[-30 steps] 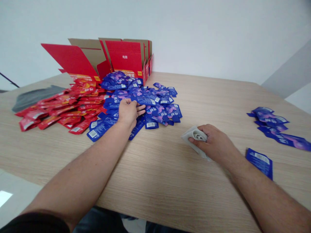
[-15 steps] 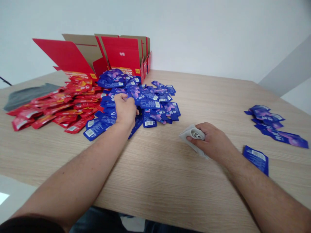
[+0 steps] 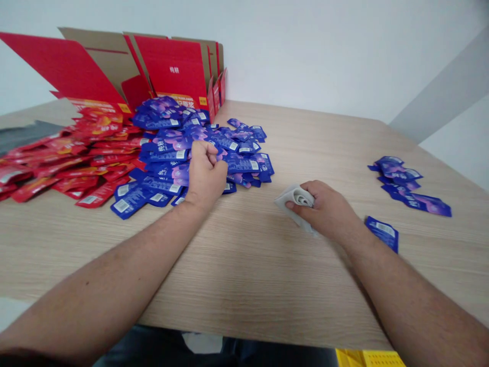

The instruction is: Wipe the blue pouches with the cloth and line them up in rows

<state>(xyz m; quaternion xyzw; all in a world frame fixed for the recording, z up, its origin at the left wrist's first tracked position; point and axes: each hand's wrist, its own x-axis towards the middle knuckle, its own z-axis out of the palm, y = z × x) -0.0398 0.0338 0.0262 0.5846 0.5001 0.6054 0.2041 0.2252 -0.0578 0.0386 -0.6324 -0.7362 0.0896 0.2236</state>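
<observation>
My left hand (image 3: 204,173) is curled at the near edge of a heap of blue sachets (image 3: 179,148), its fingers pinching one blue sachet from the pile. My right hand (image 3: 326,211) rests on the wooden table (image 3: 244,265) and is closed round a crumpled white cloth (image 3: 292,200). A single blue sachet (image 3: 382,232) lies just right of my right wrist.
A heap of red sachets (image 3: 64,163) spreads left of the blue ones. Open red cardboard boxes (image 3: 153,71) stand behind both heaps. A small group of blue sachets (image 3: 407,186) lies at the far right. A grey cloth (image 3: 23,133) lies at the left edge.
My left hand went from lying flat on the blue pile to a closed pinch and drew slightly towards me. My right hand kept still on the cloth. The view shifted closer and to the right.
</observation>
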